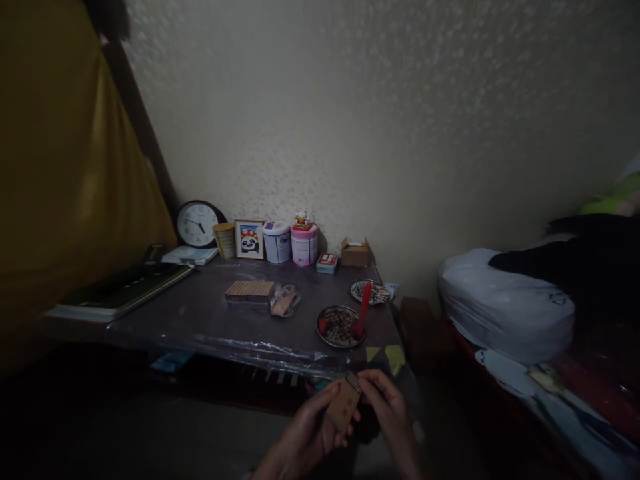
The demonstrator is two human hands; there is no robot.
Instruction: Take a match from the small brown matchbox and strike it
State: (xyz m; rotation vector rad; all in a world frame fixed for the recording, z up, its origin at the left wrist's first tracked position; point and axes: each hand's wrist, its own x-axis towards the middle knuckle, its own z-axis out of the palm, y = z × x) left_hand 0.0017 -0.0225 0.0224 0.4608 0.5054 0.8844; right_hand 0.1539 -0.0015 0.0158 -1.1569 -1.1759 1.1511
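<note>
Head view, dim: left hand point(313, 433) and right hand point(387, 407) apparently hold small box point(344, 402).

Low table point(210, 320) w/ plastic cover. At back: clock point(197, 224), small picture point(249, 239), two tins point(291, 243), cardboard box point(355, 253). Left: books point(120, 290). Middle: flat wooden block point(249, 291). Right: two round dishes point(341, 327), red tool point(363, 309) in the near one.

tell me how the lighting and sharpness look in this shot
Head view: dim overall, the wall lit brightest, corners falling to near black; left hand, right hand and small box are shadowed and soft; plastic table cover shows glare.
</note>
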